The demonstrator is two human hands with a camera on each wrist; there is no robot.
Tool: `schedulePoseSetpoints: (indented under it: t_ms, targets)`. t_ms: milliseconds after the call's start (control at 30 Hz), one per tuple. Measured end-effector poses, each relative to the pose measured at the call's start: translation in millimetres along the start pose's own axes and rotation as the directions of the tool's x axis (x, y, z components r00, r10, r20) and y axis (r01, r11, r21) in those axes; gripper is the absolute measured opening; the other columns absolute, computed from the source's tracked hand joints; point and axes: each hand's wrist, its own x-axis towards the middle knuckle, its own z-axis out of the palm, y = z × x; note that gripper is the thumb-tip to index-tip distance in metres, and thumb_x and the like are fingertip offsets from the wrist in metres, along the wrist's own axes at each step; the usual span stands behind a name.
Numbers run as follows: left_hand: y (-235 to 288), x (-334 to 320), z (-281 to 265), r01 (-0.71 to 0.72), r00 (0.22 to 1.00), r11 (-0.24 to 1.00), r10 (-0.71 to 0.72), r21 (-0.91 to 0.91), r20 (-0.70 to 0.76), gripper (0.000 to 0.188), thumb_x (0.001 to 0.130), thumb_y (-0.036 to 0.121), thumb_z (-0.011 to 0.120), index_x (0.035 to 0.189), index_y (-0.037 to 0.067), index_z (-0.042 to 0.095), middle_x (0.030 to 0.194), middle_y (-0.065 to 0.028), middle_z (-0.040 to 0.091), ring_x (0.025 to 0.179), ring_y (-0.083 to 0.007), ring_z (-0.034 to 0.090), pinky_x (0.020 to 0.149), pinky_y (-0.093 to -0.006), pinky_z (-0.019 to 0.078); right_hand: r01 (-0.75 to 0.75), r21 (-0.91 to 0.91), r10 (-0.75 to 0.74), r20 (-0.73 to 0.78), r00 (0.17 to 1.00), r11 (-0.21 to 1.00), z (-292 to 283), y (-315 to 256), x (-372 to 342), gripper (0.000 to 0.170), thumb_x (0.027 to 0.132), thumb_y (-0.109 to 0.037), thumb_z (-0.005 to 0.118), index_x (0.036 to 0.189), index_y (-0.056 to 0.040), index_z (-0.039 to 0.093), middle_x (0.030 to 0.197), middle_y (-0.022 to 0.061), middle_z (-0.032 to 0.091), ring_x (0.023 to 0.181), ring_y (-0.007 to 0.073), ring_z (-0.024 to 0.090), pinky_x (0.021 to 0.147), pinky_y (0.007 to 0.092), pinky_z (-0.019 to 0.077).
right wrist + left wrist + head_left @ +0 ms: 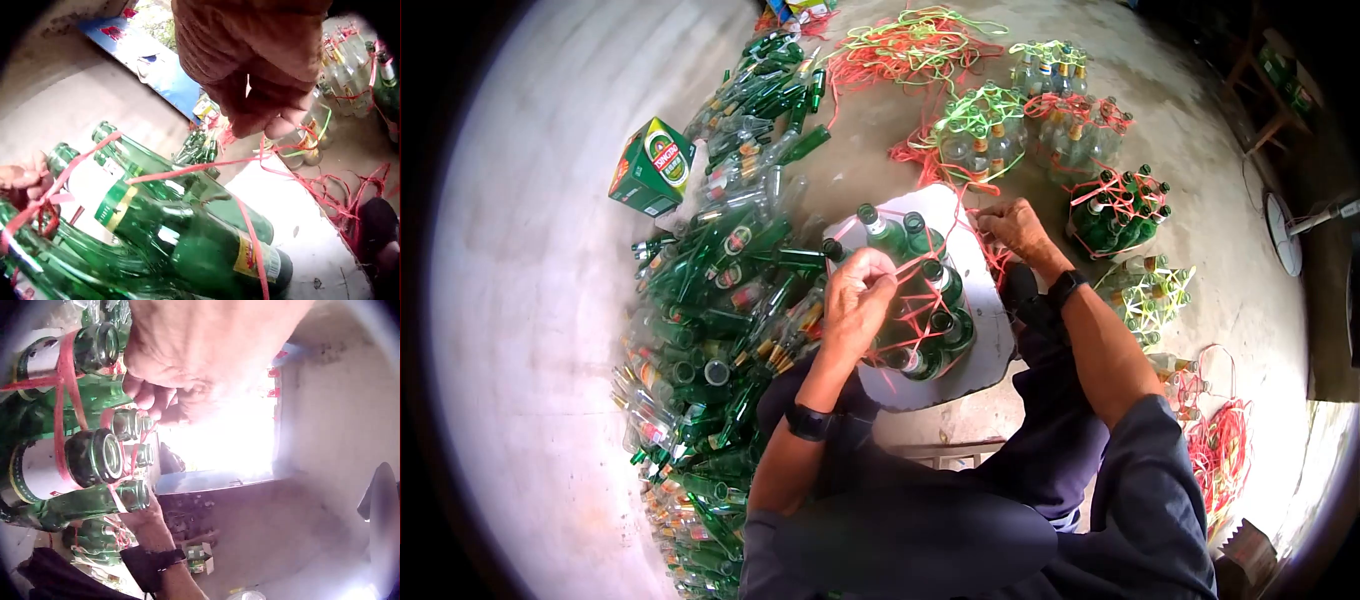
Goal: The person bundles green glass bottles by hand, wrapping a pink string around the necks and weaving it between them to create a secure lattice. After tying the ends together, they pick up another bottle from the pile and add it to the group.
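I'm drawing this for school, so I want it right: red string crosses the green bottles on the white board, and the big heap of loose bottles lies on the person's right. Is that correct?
Not quite: the heap of loose bottles lies on the left, as the head view shows. The rest is right: red string crosses the green bottles on the white board.

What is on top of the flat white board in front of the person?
A cluster of green glass bottles, criss-crossed by thin red plastic strap, stands on the flat white board. The board's surface beneath the bottles is covered and cannot be seen.
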Motion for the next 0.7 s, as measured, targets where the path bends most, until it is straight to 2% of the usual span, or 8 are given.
schedulePoseSetpoints:
  t_ms: [133,200,233,267,333,467,567,700]
  targets:
    - [6.1,3.7,-3.6,0.065,0.998,0.986,-0.062,-0.157,0.018,0.004,0.086,0.001,0.061,0.090,0.001,0.063,0.078,-0.0001,0.061,0.071,-0.0062,0.054,0.065,-0.0233,0.0441,0.181,-0.059,-0.177,0.079,0.981,0.982,21.5,32.7,16.0,0.036,0.083,-0.006,0.062,0.117,0.0016,0.071,0.091,0.0140,0.075,0.077,0.0196,0.073,0.072,0.0316,0.0582]
    - [8.4,2.7,-4.0,0.113,0.994,0.976,-0.111,-0.185,0.020,0.006,0.084,0.000,0.061,0.088,0.003,0.063,0.076,0.0015,0.059,0.066,-0.0059,0.050,0.061,-0.0231,0.0395,0.362,-0.304,-0.298,0.239,0.924,0.881,34.5,44.5,18.8,0.045,0.085,-0.002,0.060,0.129,-0.0051,0.066,0.119,0.0153,0.070,0.089,0.0190,0.068,0.082,0.0333,0.0555]
    - [9.0,2.6,-4.9,0.115,0.993,0.977,-0.113,-0.182,0.018,0.006,0.084,0.000,0.061,0.088,0.003,0.063,0.076,0.0015,0.059,0.066,-0.0059,0.050,0.061,-0.0231,0.0395,0.496,-0.342,-0.420,0.275,0.865,0.798,38.0,27.6,2.1,0.053,0.083,0.001,0.057,0.134,-0.0113,0.062,0.123,0.0170,0.067,0.097,0.0287,0.068,0.090,0.0386,0.0532]
    - [9.2,2.2,-6.0,0.127,0.992,0.976,-0.125,-0.178,0.021,0.006,0.083,0.001,0.061,0.088,0.003,0.063,0.076,0.0011,0.059,0.066,-0.0062,0.050,0.061,-0.0231,0.0393,0.462,-0.419,-0.383,0.261,0.886,0.782,43.4,16.2,-7.5,0.052,0.083,0.002,0.055,0.133,-0.0090,0.060,0.122,0.0172,0.067,0.106,0.0359,0.065,0.097,0.0422,0.0505]
    - [8.2,0.8,-9.6,0.144,0.990,0.975,-0.143,-0.172,0.017,0.006,0.083,0.001,0.061,0.087,0.003,0.063,0.075,0.0006,0.059,0.065,-0.0064,0.050,0.060,-0.0230,0.0391,0.655,-0.369,-0.607,0.253,0.753,0.659,55.2,25.8,5.3,0.048,0.082,-0.002,0.057,0.130,-0.0069,0.062,0.120,0.0177,0.068,0.115,0.0372,0.062,0.101,0.0429,0.0484]
    - [8.5,3.0,-13.4,0.172,0.985,0.950,-0.169,-0.261,0.035,0.005,0.083,0.001,0.060,0.087,0.002,0.063,0.074,0.0004,0.059,0.065,-0.0061,0.049,0.060,-0.0224,0.0383,0.550,-0.625,-0.544,0.228,0.808,0.554,51.5,28.9,4.1,0.031,0.080,-0.004,0.055,0.108,-0.0054,0.070,0.110,0.0177,0.071,0.109,0.0356,0.066,0.097,0.0446,0.0512]
    - [6.0,3.2,-13.8,0.152,0.988,0.965,-0.147,-0.212,0.039,0.005,0.083,0.000,0.061,0.087,0.002,0.063,0.074,0.0011,0.059,0.064,-0.0058,0.048,0.059,-0.0218,0.0376,0.431,-0.882,-0.468,0.306,0.829,0.188,42.0,41.2,1.5,0.020,0.082,-0.015,0.058,0.092,-0.0066,0.073,0.091,0.0180,0.072,0.105,0.0336,0.067,0.096,0.0504,0.0495]
    - [8.2,1.3,-12.0,0.144,0.989,0.974,-0.147,-0.176,-0.003,0.008,0.083,-0.001,0.062,0.088,0.004,0.063,0.074,0.0024,0.057,0.063,-0.0047,0.047,0.056,-0.0216,0.0359,0.229,-0.916,-0.379,0.094,0.920,0.329,3.8,45.7,-1.4,0.027,0.080,-0.030,0.067,0.082,-0.0033,0.074,0.102,0.0223,0.071,0.102,0.0389,0.068,0.094,0.0492,0.0519]
